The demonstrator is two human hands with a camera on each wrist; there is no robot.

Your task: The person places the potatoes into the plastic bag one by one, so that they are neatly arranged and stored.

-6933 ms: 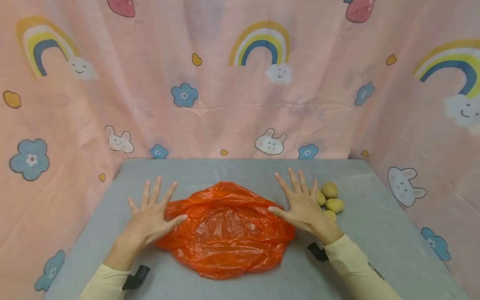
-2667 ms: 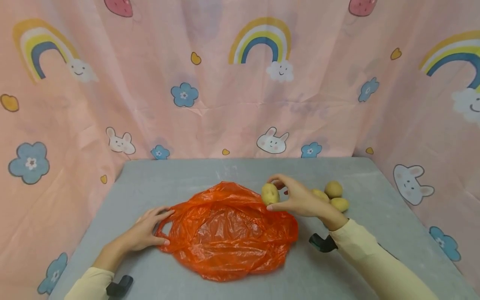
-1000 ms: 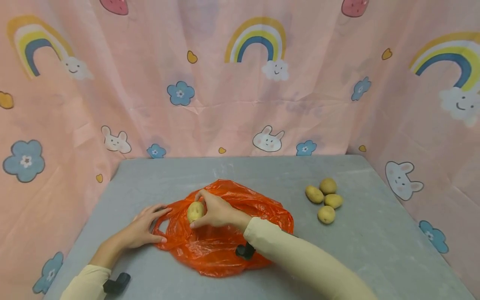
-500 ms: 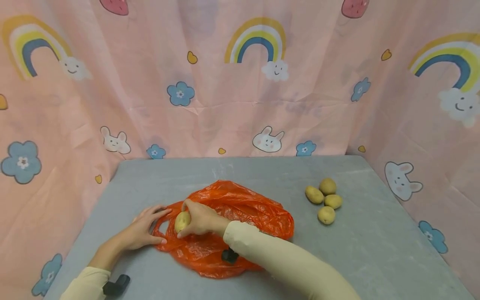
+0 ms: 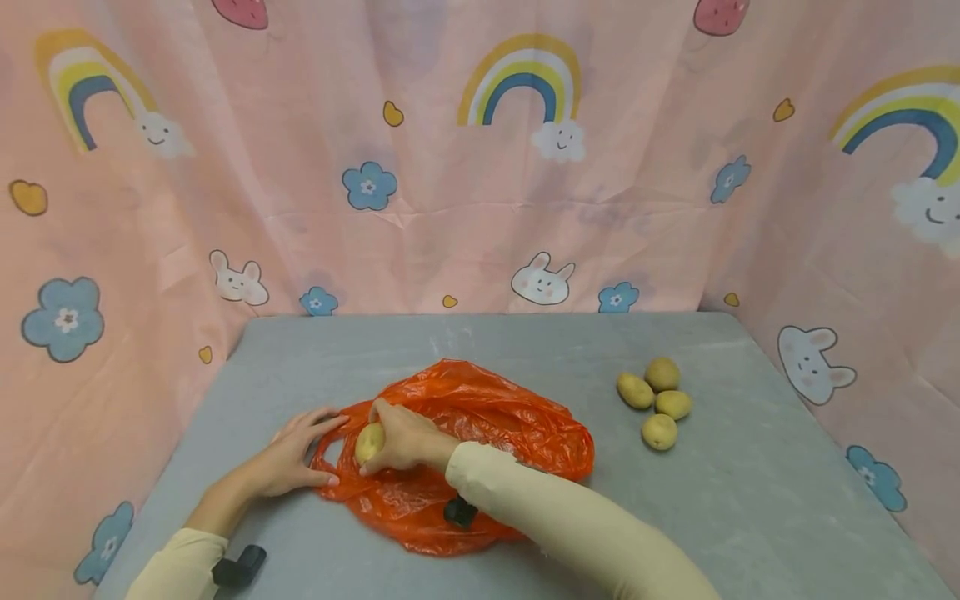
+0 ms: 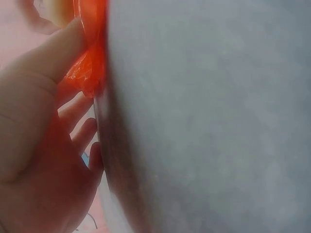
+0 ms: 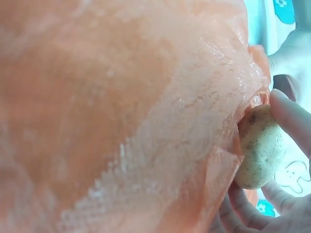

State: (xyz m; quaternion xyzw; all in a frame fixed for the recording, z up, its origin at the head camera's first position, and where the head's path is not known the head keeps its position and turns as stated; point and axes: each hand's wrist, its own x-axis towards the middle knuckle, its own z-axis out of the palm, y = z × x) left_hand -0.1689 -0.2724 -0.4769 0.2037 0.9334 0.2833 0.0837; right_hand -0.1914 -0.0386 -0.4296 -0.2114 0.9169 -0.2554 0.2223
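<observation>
A thin orange-red plastic bag [image 5: 495,408] lies spread flat on the grey table, its handle loop to the left. My right hand [image 5: 408,437] grips a yellow potato [image 5: 371,443] at the bag's left part, just inside the handle; in the right wrist view the potato [image 7: 262,145] sits between thumb and fingers against the plastic. My left hand [image 5: 288,454] rests at the handle loop, thumb and fingers spread apart and touching the bag's edges. In the left wrist view the thumb lies on the plastic [image 6: 92,63], with the other fingers loosely bent beyond it.
Several more potatoes [image 5: 660,432] lie in a cluster on the table [image 5: 750,500] to the right of the bag. A pink patterned curtain [image 5: 480,233] hangs along the back and sides. A black wrist mount [image 5: 240,567] sits under each forearm.
My right hand took a potato from the cluster on the right and carried it left across the bag to near the handle. My left hand moved down onto the handle and stayed there.
</observation>
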